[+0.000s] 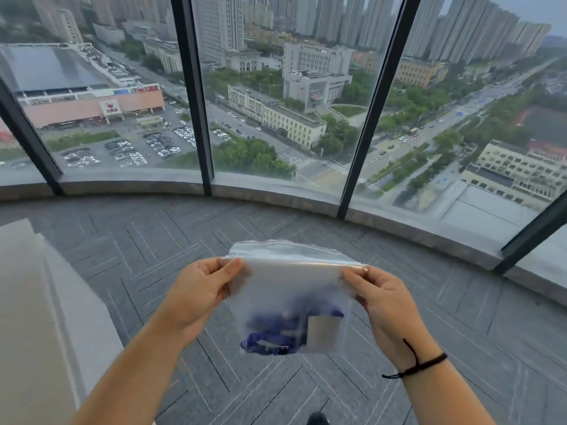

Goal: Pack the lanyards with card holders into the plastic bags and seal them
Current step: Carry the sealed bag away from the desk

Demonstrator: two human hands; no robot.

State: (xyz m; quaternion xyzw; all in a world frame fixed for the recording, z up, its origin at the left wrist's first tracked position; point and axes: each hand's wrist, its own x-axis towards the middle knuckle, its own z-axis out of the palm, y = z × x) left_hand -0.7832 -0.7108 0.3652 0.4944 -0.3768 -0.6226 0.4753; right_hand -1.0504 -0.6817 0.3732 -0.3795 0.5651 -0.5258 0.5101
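Aloft, left hand [199, 294] and right hand [382, 305] pinch plastic bag [291, 283] top corners; blue lanyard [270, 335], card holder [323, 332] inside; no legible writing.

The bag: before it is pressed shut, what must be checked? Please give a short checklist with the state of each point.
1. Lanyard fully inside the bag: ok.
2. Card holder inside, at the bottom: ok.
3. Nothing blue near the top strip: ok.
4. Left hand pinches the top left corner: ok.
5. Right hand pinches the top right corner: ok.
6. Seal already closed: cannot tell.
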